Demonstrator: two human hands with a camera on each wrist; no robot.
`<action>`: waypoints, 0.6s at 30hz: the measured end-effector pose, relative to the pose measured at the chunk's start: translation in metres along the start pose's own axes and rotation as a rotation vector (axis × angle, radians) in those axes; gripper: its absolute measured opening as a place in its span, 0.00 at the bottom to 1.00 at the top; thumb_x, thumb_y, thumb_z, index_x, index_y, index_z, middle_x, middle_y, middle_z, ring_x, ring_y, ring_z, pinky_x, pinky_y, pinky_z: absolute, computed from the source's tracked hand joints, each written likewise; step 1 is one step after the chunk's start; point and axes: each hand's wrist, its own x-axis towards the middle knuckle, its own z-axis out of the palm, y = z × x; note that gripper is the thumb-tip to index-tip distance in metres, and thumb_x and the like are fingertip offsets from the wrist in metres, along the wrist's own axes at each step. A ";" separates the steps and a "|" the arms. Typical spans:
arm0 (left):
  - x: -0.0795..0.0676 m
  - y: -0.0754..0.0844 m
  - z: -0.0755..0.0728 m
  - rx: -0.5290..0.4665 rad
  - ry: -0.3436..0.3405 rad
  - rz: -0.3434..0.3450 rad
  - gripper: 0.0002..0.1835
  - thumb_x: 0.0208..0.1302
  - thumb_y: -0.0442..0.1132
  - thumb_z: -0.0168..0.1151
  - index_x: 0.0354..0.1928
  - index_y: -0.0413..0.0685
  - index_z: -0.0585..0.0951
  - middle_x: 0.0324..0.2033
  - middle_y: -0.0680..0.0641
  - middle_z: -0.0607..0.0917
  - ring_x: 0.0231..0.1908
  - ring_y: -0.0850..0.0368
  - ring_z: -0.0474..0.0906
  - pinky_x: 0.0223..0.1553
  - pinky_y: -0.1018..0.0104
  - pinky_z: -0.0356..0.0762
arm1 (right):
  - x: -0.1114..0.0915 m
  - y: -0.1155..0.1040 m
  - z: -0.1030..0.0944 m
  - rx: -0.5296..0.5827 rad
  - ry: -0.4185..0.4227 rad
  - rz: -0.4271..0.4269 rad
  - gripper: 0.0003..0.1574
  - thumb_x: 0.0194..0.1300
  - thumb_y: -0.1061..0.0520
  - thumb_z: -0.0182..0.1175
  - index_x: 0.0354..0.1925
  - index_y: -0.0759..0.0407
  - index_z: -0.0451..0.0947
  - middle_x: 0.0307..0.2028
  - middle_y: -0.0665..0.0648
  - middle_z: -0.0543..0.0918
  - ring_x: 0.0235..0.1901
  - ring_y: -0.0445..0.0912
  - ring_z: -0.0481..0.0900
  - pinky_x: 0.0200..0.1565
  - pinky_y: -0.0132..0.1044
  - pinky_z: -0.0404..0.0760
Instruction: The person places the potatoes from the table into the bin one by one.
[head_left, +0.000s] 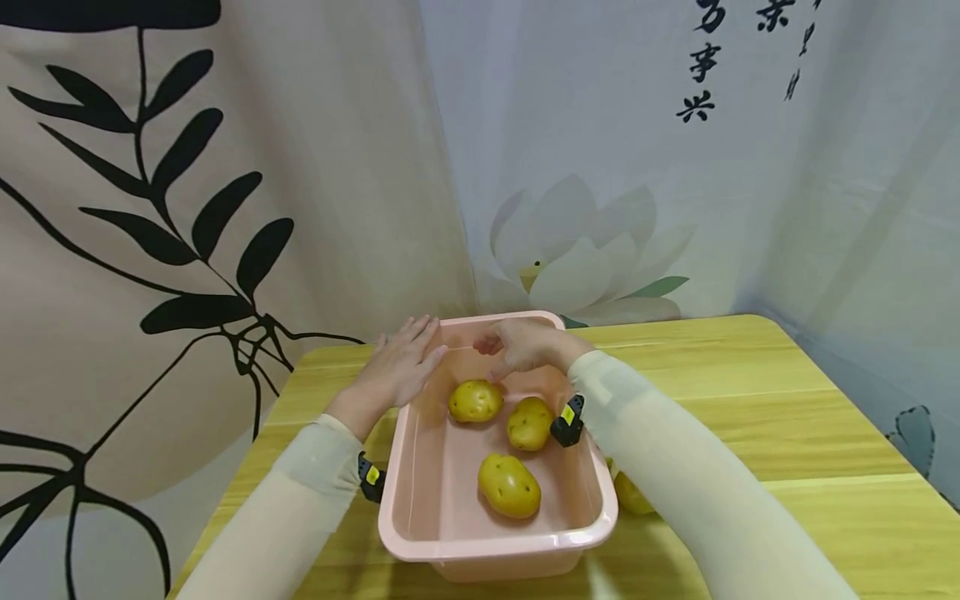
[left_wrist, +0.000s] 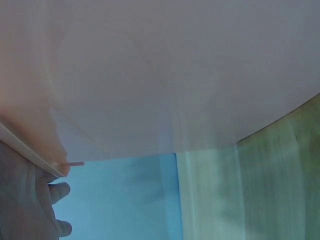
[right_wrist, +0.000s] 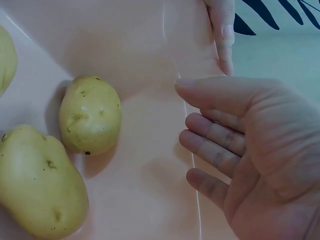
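A pink plastic basin [head_left: 502, 550] stands on the table with three yellow potatoes inside. The far potato [head_left: 476, 401] lies nearest my right hand, the middle potato [head_left: 530, 423] sits right of centre, and a larger potato [head_left: 509, 486] is closer to me. My left hand [head_left: 397, 362] rests on the basin's far left rim, its fingers fairly straight. Over the far end of the basin is my right hand [head_left: 528, 343], fingers loosely bent. In the right wrist view that hand [right_wrist: 250, 145] holds nothing and is apart from the potatoes.
Outside the basin, on its right, another potato [head_left: 632, 495] is partly hidden by my right forearm. The wooden table [head_left: 795, 433] extends to the right. Behind it hangs a printed curtain [head_left: 360, 167]. Each wrist wears a small black device.
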 end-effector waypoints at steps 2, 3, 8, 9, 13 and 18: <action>0.000 0.000 0.000 0.004 -0.004 -0.003 0.35 0.68 0.63 0.30 0.71 0.54 0.48 0.70 0.48 0.48 0.68 0.47 0.39 0.62 0.39 0.36 | 0.000 -0.001 0.000 -0.002 0.000 0.002 0.36 0.52 0.59 0.67 0.58 0.66 0.67 0.56 0.61 0.73 0.55 0.52 0.70 0.55 0.42 0.69; 0.000 0.000 0.000 0.002 -0.006 -0.003 0.35 0.68 0.63 0.31 0.71 0.54 0.48 0.70 0.48 0.47 0.68 0.47 0.38 0.61 0.39 0.35 | 0.000 -0.001 -0.001 -0.001 -0.001 -0.001 0.36 0.53 0.59 0.67 0.59 0.66 0.67 0.56 0.61 0.73 0.55 0.52 0.70 0.55 0.42 0.69; -0.001 0.000 0.000 0.000 -0.006 -0.002 0.36 0.67 0.64 0.30 0.71 0.54 0.48 0.70 0.47 0.48 0.68 0.46 0.39 0.61 0.39 0.35 | -0.001 -0.002 -0.001 0.028 -0.001 -0.018 0.36 0.53 0.60 0.66 0.59 0.67 0.67 0.56 0.62 0.73 0.55 0.52 0.70 0.56 0.44 0.68; -0.002 0.000 0.000 0.000 -0.004 -0.001 0.37 0.66 0.65 0.28 0.71 0.54 0.48 0.70 0.47 0.48 0.68 0.46 0.39 0.61 0.39 0.35 | -0.002 -0.003 -0.002 0.032 0.001 -0.020 0.36 0.53 0.61 0.66 0.59 0.67 0.67 0.56 0.62 0.73 0.55 0.52 0.70 0.56 0.44 0.68; -0.001 0.000 0.000 0.013 -0.002 -0.003 0.40 0.64 0.69 0.22 0.71 0.55 0.48 0.70 0.48 0.48 0.68 0.48 0.39 0.62 0.40 0.35 | -0.003 -0.005 -0.004 0.044 0.009 0.002 0.36 0.54 0.59 0.66 0.60 0.65 0.67 0.57 0.60 0.72 0.55 0.51 0.69 0.55 0.41 0.69; 0.000 -0.001 -0.001 0.017 -0.010 0.004 0.40 0.63 0.69 0.22 0.72 0.54 0.47 0.70 0.48 0.47 0.69 0.49 0.37 0.62 0.40 0.35 | -0.005 -0.011 -0.008 0.039 0.007 0.002 0.36 0.55 0.58 0.66 0.60 0.64 0.66 0.57 0.59 0.73 0.56 0.49 0.69 0.55 0.39 0.69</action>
